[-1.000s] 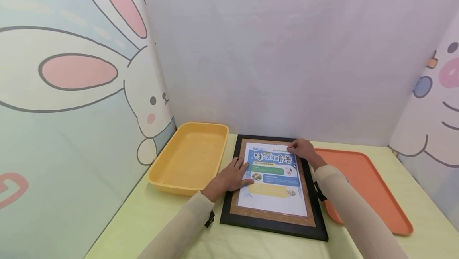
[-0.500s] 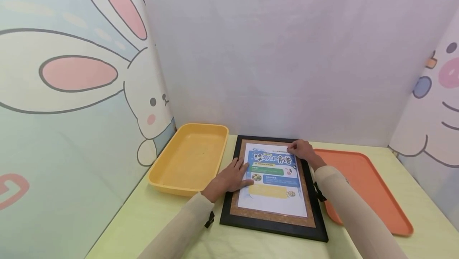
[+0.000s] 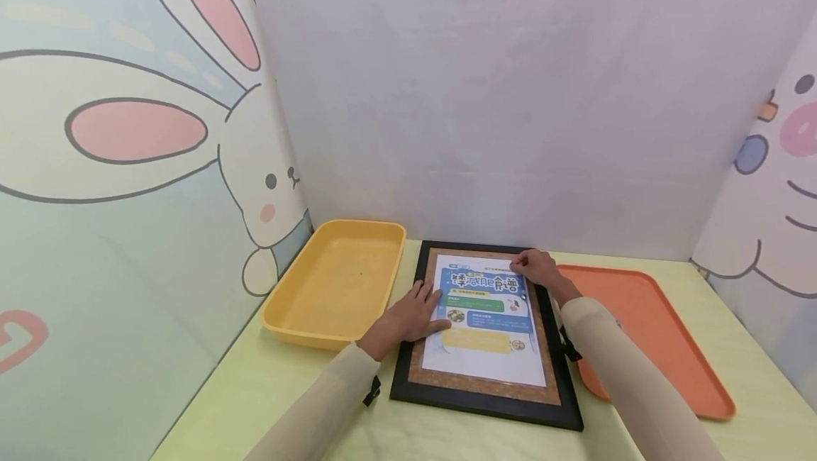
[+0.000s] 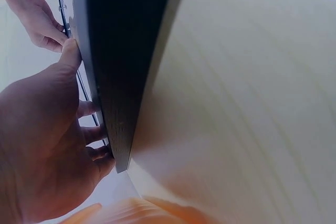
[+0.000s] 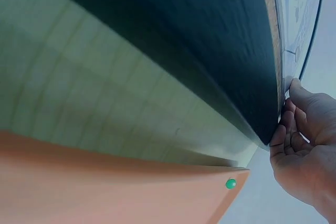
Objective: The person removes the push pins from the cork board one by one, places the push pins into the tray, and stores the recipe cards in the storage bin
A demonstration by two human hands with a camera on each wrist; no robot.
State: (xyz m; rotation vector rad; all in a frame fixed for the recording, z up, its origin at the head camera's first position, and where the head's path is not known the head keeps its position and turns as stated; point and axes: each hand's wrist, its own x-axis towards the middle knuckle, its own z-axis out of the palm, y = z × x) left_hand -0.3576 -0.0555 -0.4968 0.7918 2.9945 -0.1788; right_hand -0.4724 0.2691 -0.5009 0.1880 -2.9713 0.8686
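A printed poster (image 3: 475, 367) in blue, green and yellow lies on a black-framed cork board (image 3: 485, 408). My left hand (image 3: 408, 314) rests with spread fingers over the board's left side, its fingertips on the poster's left edge. At the poster's upper right corner, the thumb and index finger of my right hand (image 3: 537, 267) pinch what looks like a pushpin, mostly hidden by the fingertips. The other fingers of the right hand (image 5: 310, 135) curl near the frame's edge in the right wrist view. A small pin (image 3: 523, 296) shows on the poster just below that hand.
To the left of the board stands a yellow tray (image 3: 335, 287). An orange tray (image 3: 645, 333) lies on the right, partly behind the right forearm. A green round-headed pin (image 5: 231, 183) is in the orange tray. A pale wall rises close behind the board.
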